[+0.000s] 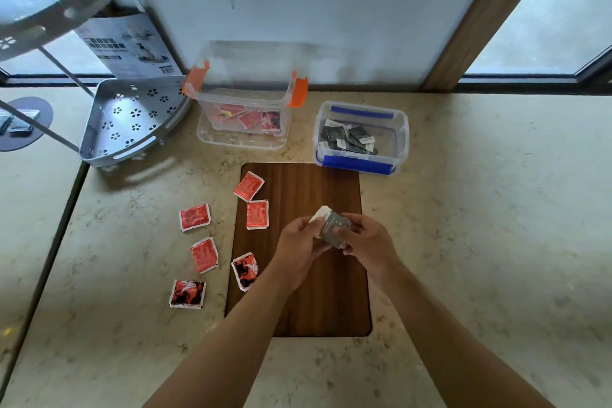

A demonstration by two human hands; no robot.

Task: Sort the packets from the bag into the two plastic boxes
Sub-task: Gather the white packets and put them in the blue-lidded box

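Both hands, left hand (299, 240) and right hand (366, 242), pinching gray packets (332, 228) above the wooden board (298, 275), blue-clipped box (361, 137) straight ahead, nearer the right hand.

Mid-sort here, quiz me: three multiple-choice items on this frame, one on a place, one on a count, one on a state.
1. Where does the clear plastic box with blue clips stand?
A. beyond the dark wooden board's far right corner
B. inside the grey perforated corner rack
C. at the counter's near edge

2. How many loose red foil packets lie outside the boxes?
A. three
B. six
C. nine

3. What are the hands doing?
A. both resting empty
B. left hand and right hand share a grip on grey packets
C. closing a lid

Answers: 1 A, it sits past that corner; 2 B, six can be counted; 3 B, both hands pinch the grey stack.
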